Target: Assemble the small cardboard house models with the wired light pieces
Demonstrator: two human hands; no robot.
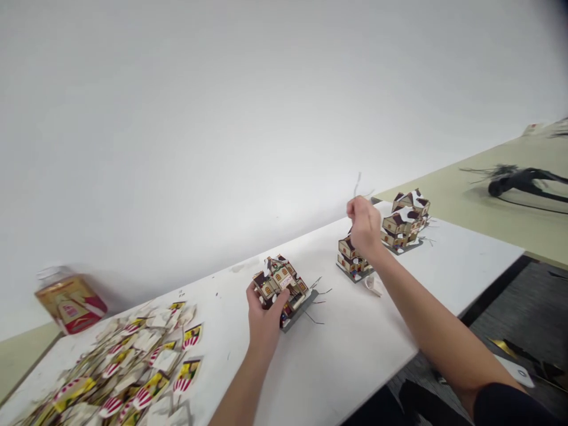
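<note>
the left hand (264, 319) grasps a tilted cream-and-brown miniature house (285, 276), thin dark wires (316, 321) jutting from its right; farther right of the house, the raised right hand (365, 226) pinches a thin pale strand (357, 184).

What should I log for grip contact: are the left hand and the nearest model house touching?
Touching: the head view shows the left hand gripping the model house, with the thumb over its front.

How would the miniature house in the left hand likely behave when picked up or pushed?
The miniature house looks fairly stiff, given its boxy shape. Its flat base suggests it would slide rather than roll. The thin wires sticking out could bend or snag.
</note>
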